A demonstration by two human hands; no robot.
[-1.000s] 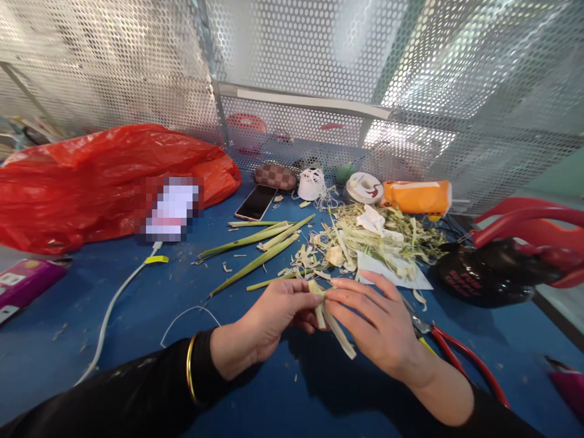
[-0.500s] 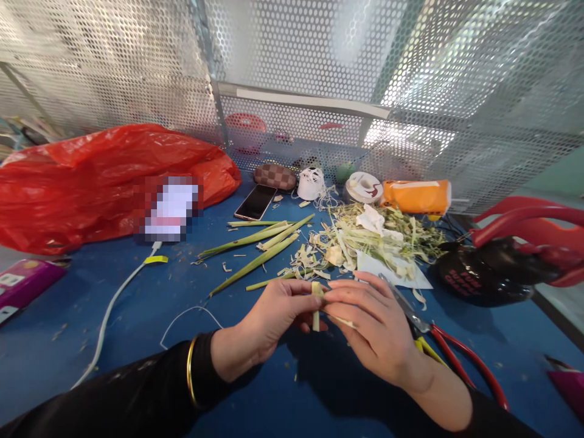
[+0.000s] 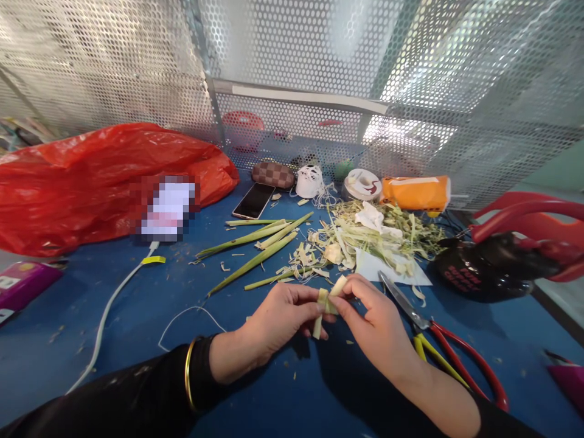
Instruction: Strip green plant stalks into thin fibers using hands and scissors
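Note:
My left hand (image 3: 285,313) pinches a pale green leaf strip (image 3: 320,298) that stands crosswise between thumb and fingers. Opposite it, my right hand (image 3: 371,310) is closed on another end of pale strip (image 3: 338,285), thumb and forefinger pressed together. The strips meet or cross between the two hands; whether they are one folded piece I cannot tell. Just beyond lie green leaf stalks (image 3: 255,263) and a heap of shredded leaf scraps (image 3: 387,240). Scissors with red handles (image 3: 469,359) rest right of my right hand, over a yellow-handled tool (image 3: 440,360).
A red plastic bag (image 3: 114,158) and a phone on a white cable (image 3: 107,304) are at left. Along the back stand a dark phone (image 3: 254,201), checked case (image 3: 272,175), white thread spool (image 3: 309,182), tape roll (image 3: 362,185) and orange packet (image 3: 415,193). A black jar (image 3: 483,271) is at right.
My right hand has drawn back, its fingers curling from stretched out over the strip into a pinch. A pale strip end now points up by its fingertips. My left hand keeps its hold.

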